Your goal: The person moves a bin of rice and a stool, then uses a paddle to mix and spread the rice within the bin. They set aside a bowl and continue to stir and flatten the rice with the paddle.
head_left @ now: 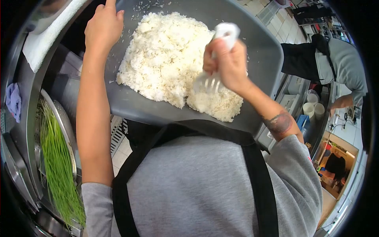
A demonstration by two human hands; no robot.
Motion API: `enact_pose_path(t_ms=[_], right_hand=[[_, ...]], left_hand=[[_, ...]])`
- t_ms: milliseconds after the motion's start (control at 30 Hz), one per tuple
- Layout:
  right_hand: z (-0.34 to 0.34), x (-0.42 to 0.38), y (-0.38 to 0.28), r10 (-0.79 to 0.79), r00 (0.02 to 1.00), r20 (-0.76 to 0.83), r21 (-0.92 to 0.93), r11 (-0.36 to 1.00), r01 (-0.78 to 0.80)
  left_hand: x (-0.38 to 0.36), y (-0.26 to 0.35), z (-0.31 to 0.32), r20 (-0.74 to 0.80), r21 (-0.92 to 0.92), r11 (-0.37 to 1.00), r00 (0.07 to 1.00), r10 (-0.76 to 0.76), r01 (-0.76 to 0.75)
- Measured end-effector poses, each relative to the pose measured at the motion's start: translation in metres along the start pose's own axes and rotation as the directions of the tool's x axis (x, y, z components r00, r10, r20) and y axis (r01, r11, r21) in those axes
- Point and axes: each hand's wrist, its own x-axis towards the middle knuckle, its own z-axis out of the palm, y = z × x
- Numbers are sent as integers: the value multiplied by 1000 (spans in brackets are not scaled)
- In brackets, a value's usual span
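Note:
A large mound of white rice [164, 55] lies in a grey plastic tub [136, 110], with a smaller part split off at the lower right. My right hand [227, 63] is wrapped round the white handle of a slotted paddle [215, 83], whose blurred slotted end is over the smaller part of the rice. At the tub's upper left, my left hand [103, 27] is closed on the tub's rim, and its fingertips are partly cut off by the top of the frame.
Long green stalks [57, 158] fill a metal colander [65, 126] on the left. A white towel [49, 35] and a purple cloth [14, 102] lie near the left counter. Another person [343, 59] stands at the right, beside white cups [309, 108] and an open cardboard box [349, 148].

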Motion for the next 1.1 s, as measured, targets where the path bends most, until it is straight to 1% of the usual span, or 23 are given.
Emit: enact_pose_path(t_ms=[33,100,167,200,233,267,333,400,433,500,567,633,700,733,767,833,867,933,967,1000,1033,1067,1100], right_hand=[[-1,7,-9,-116,993,-17,57,992,117],[-2,15,-22,-217,974,-68,283,932,228],[4,0,-5,-189,977,-99,138,970,201],[3,-16,19,-241,970,-6,-215,948,234],[7,-39,54,4,999,-33,37,999,-3],[-6,-50,75,56,995,-84,51,997,-52],[-19,-43,67,104,985,-139,25,995,-101],[-20,-34,51,250,947,-200,41,968,-247],[-19,-28,39,245,947,-209,37,969,-242],[-18,-17,16,127,967,-223,-92,984,-151],[-22,-10,1,15,972,-233,128,992,15],[-19,-9,-5,-133,965,-225,227,956,184],[-13,-24,27,-194,967,-166,-40,981,190],[-18,-43,68,-28,997,-70,-134,991,18],[-11,-52,76,33,982,-187,-40,998,-41],[-21,-46,65,132,966,-224,-80,985,-154],[-21,-43,59,142,963,-230,-70,984,-162],[-29,-28,39,257,955,-151,-113,955,-275],[-30,-24,26,256,955,-152,-118,954,-275],[-29,-22,14,136,971,-194,-106,982,-159],[-29,-19,3,19,971,-237,-96,994,-43],[-32,-16,-5,-50,962,-268,15,998,57],[-36,-14,-12,-117,945,-307,121,980,161]], left_hand=[[-18,11,13,-322,313,940,917,236,-132],[-20,13,11,-310,304,945,926,215,-117],[-7,-6,11,-294,295,948,933,206,-116],[15,-45,9,-262,101,989,956,135,-113],[28,-64,9,-213,-98,991,974,73,-95],[16,-42,12,-206,-100,990,976,78,-100],[-23,21,15,-317,322,945,935,160,-53],[1,-23,23,-283,376,920,932,226,-109],[12,-39,25,-268,424,893,922,280,-149],[12,-38,26,-263,405,904,930,256,-135],[12,-39,26,-275,430,892,921,277,-140],[13,-41,25,-269,434,891,924,272,-136],[13,-38,26,-266,435,890,925,271,-136],[11,-35,27,-271,422,899,929,251,-119],[10,-34,26,-277,409,907,933,231,-103],[15,-39,25,-275,435,893,928,250,-112],[14,-41,25,-250,461,877,929,273,-134],[14,-40,25,-245,458,880,934,261,-126],[15,-39,25,-240,455,884,940,242,-112],[23,-53,19,-241,451,886,941,239,-109],[40,-84,7,-208,122,985,968,143,-120],[56,-111,1,-139,-222,971,988,63,-94],[72,-133,6,-134,-225,970,989,61,-91]])
